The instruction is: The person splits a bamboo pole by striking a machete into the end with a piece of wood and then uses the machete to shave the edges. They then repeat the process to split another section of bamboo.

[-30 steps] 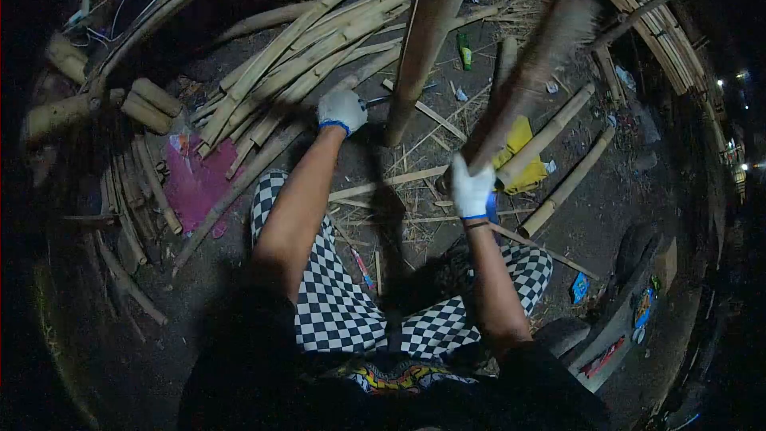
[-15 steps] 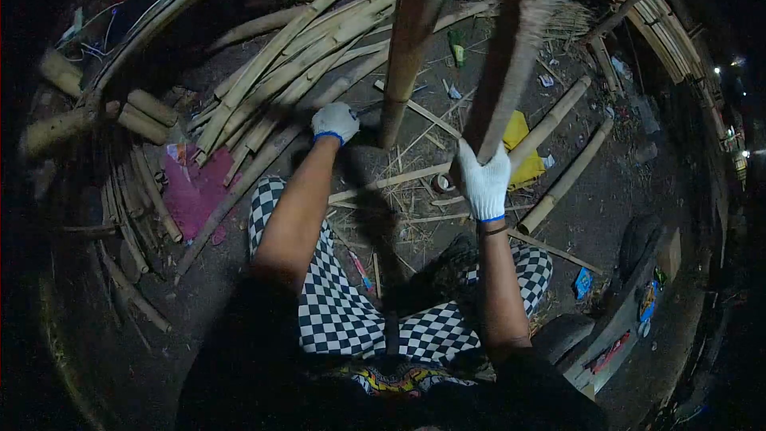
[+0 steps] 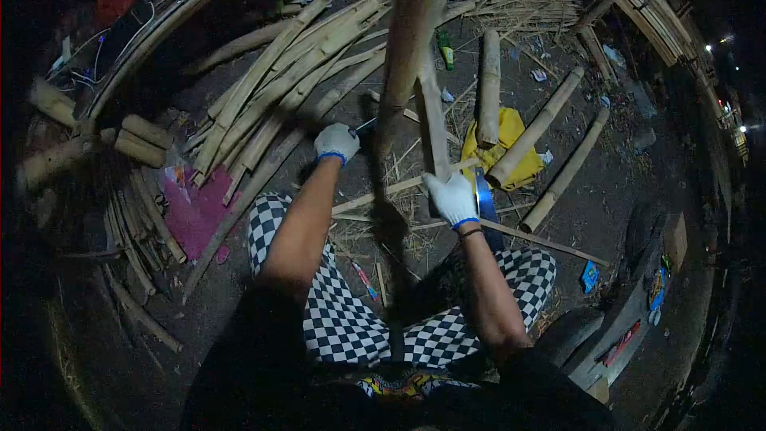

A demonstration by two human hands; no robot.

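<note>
Grips are holding fully shut: our left hand (image 3: 337,142) is clenching a thin tool (image 3: 363,126), its tip hiding behind the upright bamboo pole (image 3: 408,48) just beyond; our right hand (image 3: 451,198) is wrapping a bamboo stick (image 3: 433,124) rising beside that pole. Print on the blue packet (image 3: 590,275) is blurring, unreadable.

the bare dirt ground (image 3: 614,199) carries everything. a bundle of long split bamboo (image 3: 279,80) lies at the upper left, with short cut pieces (image 3: 144,140) beside it and a pink sheet (image 3: 195,207) below them. a yellow cloth (image 3: 511,132) lies right of centre with a short pole (image 3: 488,84) across it; two longer poles (image 3: 570,172) slant just beside it. a green bottle (image 3: 445,49), loose straw (image 3: 527,4) and a blue packet (image 3: 590,275) lie scattered.
</note>
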